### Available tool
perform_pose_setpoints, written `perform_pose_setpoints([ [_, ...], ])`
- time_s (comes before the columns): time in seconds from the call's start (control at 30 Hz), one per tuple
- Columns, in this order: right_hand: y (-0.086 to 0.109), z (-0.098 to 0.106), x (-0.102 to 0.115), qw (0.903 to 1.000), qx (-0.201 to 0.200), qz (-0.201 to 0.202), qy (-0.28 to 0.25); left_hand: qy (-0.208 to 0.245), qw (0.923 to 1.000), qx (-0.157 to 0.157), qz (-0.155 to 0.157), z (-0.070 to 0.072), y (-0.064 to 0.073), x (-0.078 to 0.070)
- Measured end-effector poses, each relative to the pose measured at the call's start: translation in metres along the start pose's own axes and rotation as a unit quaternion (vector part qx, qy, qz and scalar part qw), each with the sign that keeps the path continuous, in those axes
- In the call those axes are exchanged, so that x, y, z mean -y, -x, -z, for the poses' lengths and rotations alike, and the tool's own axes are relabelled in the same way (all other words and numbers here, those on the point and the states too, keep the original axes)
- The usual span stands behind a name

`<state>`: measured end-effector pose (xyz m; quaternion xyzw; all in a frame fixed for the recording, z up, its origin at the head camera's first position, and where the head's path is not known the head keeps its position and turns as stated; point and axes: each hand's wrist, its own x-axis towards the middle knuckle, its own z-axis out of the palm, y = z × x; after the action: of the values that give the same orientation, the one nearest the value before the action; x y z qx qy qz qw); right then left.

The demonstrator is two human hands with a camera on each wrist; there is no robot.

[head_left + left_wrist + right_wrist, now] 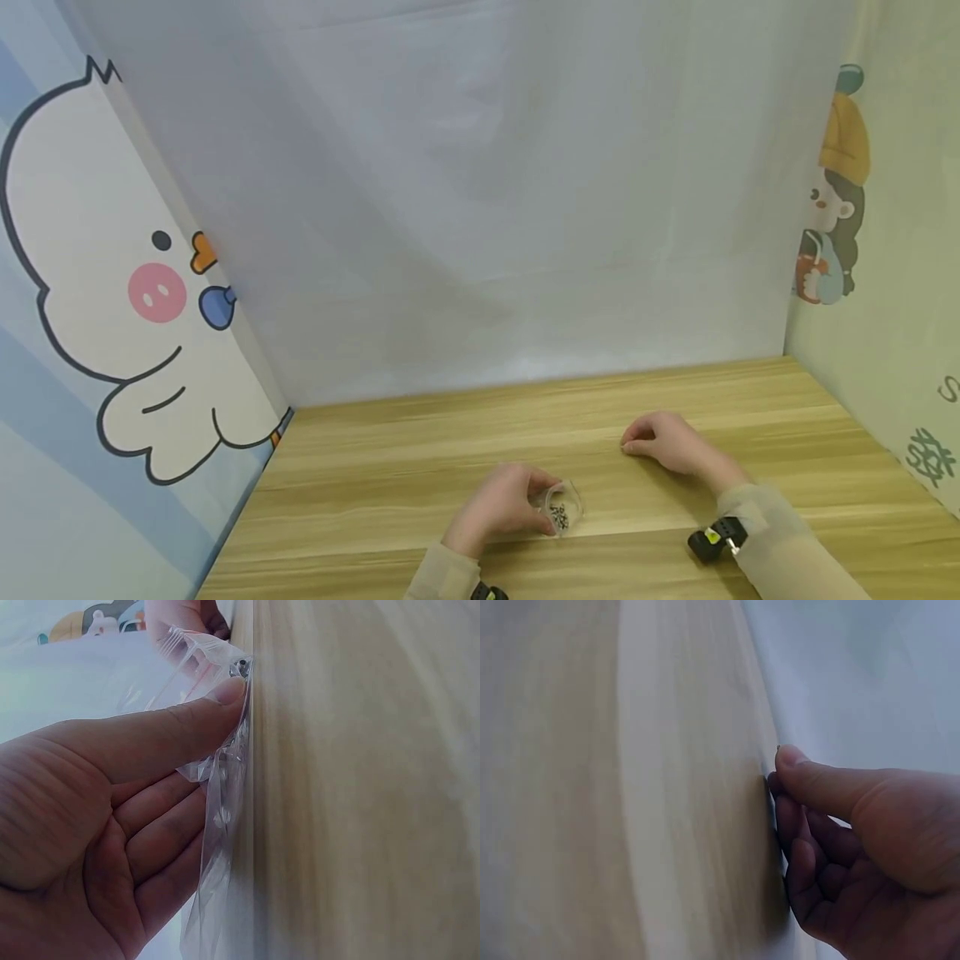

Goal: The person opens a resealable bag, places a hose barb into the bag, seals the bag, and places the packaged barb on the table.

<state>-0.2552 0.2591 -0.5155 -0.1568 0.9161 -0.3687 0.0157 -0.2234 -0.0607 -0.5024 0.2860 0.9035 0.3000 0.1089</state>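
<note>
My left hand grips a small clear plastic zip bag low over the wooden table. Small dark metallic pieces lie in a heap inside it. In the left wrist view, the thumb presses on the bag beside a few of these pieces, and a red line runs along the plastic near its mouth. Farther right and back, my right hand is close above the table with thumb and forefinger pinched together. A tiny dark speck shows at the thumb tip; I cannot tell its kind.
The wood-grain table runs back to a pale grey cloth backdrop. Printed side panels stand at the left, with a white cartoon bird, and at the right, with a cartoon child. A black wrist device is strapped over the right sleeve.
</note>
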Motion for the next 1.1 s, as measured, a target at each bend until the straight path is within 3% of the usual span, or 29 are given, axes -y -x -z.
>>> perform_pose_setpoints([
  [0.47,0.012,-0.012,0.014,0.9993,0.015,0.021,-0.028,-0.001,1.0,0.0,-0.002,0.0,0.0,-0.003],
  [1.1,0.023,-0.038,0.041,0.9934,0.067,0.07,-0.062,0.004,1.0,0.001,-0.002,0.0,0.0,-0.001],
])
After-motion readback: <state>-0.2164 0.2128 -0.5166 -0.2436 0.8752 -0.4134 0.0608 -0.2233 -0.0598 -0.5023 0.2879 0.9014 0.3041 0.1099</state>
